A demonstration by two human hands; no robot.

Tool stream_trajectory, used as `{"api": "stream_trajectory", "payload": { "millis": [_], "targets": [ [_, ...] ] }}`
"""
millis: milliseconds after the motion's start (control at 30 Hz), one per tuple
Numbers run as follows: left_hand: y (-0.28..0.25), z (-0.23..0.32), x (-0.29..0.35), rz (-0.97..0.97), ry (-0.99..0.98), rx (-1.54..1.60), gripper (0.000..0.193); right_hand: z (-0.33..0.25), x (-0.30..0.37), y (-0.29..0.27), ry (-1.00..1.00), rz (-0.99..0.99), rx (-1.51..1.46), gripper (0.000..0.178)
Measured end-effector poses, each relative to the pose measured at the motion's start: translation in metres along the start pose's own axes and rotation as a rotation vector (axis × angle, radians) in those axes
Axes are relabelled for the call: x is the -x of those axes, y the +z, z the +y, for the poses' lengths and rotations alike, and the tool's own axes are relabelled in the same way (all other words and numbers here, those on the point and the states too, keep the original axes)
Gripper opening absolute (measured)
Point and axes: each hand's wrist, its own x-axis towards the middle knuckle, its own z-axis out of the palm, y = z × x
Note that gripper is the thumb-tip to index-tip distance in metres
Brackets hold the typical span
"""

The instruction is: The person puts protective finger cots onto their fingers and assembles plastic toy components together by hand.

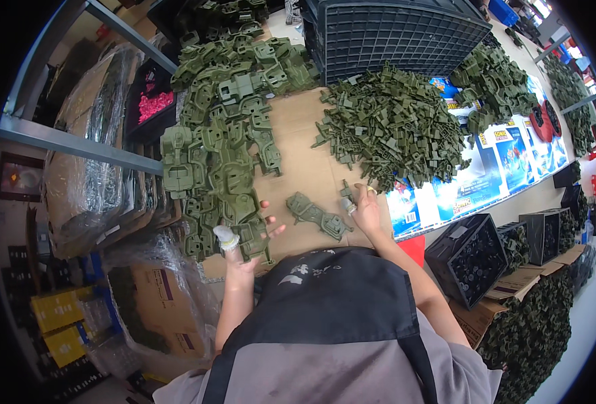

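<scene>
1. Left hand (238, 259) curls splayed fingers round a green frame (256, 244) at ten o'clock: probably light, stiff; best held by its edges.
2. Right hand (367, 207), one o'clock, seems to pinch a small clip (346, 190).

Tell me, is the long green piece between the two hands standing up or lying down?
Lying down: the long green piece is stretched out along the brown cardboard, broad side facing up.
</scene>
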Motion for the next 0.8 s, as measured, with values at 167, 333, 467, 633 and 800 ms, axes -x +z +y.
{"api": "stream_trajectory", "payload": {
  "millis": [167,333,467,633,800],
  "targets": [
    [0.015,0.009,-0.014,-0.047,-0.119,-0.028,0.066,0.008,-0.008,0.014,-0.133,0.186,0.139,0.032],
    [-0.016,0.012,-0.014,-0.041,-0.142,-0.218,0.061,-0.05,-0.001,-0.048,-0.012,-0.013,-0.217,0.026],
    [0.011,0.0,-0.023,0.229,-0.244,-0.662,0.059,-0.111,0.012,-0.103,-0.403,0.086,-0.368,0.025],
    [0.041,-0.01,-0.033,-0.008,-0.485,-0.796,0.066,-0.115,0.02,-0.12,-0.518,0.044,-0.18,0.03],
    [0.027,-0.02,-0.037,-0.177,-0.488,-0.911,0.061,-0.119,0.028,-0.131,-0.49,-0.107,0.062,0.035]
  ]
}}
